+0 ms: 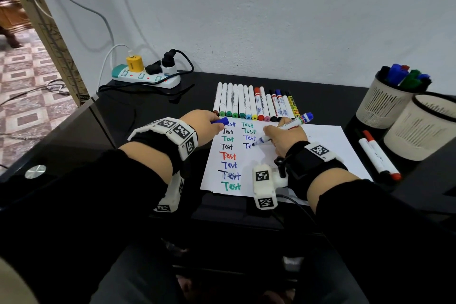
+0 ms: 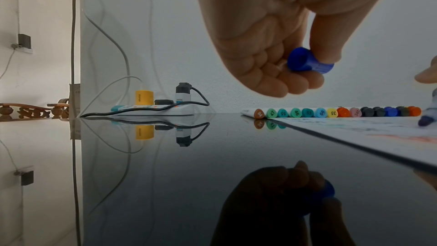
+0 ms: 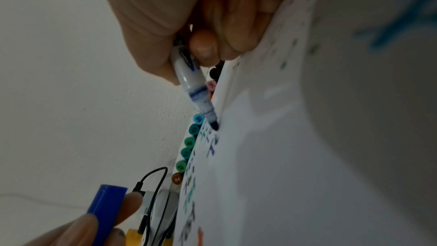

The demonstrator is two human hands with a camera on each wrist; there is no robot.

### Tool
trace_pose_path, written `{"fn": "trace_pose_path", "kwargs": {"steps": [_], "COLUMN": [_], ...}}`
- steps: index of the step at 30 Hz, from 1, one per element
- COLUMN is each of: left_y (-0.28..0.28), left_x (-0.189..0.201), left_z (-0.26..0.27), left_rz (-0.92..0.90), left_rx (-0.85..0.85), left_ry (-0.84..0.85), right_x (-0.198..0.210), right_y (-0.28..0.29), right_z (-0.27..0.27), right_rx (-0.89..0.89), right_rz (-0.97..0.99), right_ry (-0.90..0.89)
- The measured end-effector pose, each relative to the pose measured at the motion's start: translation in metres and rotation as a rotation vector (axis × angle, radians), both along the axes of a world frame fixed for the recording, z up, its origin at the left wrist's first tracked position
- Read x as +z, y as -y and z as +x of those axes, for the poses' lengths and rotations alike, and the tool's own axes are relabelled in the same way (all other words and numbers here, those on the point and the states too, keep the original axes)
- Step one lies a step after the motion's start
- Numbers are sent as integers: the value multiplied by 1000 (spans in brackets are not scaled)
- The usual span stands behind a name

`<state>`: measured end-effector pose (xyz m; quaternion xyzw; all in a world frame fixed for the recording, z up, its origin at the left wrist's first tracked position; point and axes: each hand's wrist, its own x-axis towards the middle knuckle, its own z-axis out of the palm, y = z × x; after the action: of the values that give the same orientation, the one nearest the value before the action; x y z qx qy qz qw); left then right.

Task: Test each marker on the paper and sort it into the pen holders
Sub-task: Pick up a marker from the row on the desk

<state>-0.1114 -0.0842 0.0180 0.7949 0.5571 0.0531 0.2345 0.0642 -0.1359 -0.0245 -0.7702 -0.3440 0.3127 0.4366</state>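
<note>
Blue marker: white-barrelled marker with blue ends [image 1: 283, 129], held in the right hand [image 1: 286, 139], tilted, its dark blue tip touching the white sheet of paper [image 1: 320, 145] at an unfinished "Te" in the second column.
Right grip: fingers closed round the marker barrel; heel of the hand rests on the paper.
Blue cap: short blue plastic cap [image 2: 308, 62], pinched between thumb and fingers of the left hand [image 2: 272, 44].
Left grip: closed on the cap, at the paper's upper left corner.
Paper: lies flat on the glossy black table [image 1: 148, 118], with "Test" written in black, green, red and blue.
Untested row: capped markers [image 1: 251, 103] side by side, just beyond the paper's far edge.
Holders: two beige slotted pen holders [image 1: 385, 103] at the right; the farther one holds markers.
Loose pair: two white markers [image 1: 377, 155] lying beside the nearer holder.
Power strip: white extension block [image 1: 148, 76] at the far left.
</note>
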Motion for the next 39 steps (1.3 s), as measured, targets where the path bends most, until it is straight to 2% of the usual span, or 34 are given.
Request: {"fn": "trace_pose_path", "kwargs": {"steps": [10,22,33,39], "left_y": [2,0,-1,0], "left_x": [2,1,0,2], "left_z": [1,1,1,-1], "left_rz": [4,3,-9,-29], "left_rx": [-13,-10,-4,-29], "left_ry": [-13,-17,-6,35], "right_x": [-1,-1,-4,2], "right_y": [0,3,0,2], "right_z": [-1,0,2,6], "right_rx": [28,-94,-31,-142], "right_rz": [15,82,80,44], "right_ry": [16,-86,-101,-245]}}
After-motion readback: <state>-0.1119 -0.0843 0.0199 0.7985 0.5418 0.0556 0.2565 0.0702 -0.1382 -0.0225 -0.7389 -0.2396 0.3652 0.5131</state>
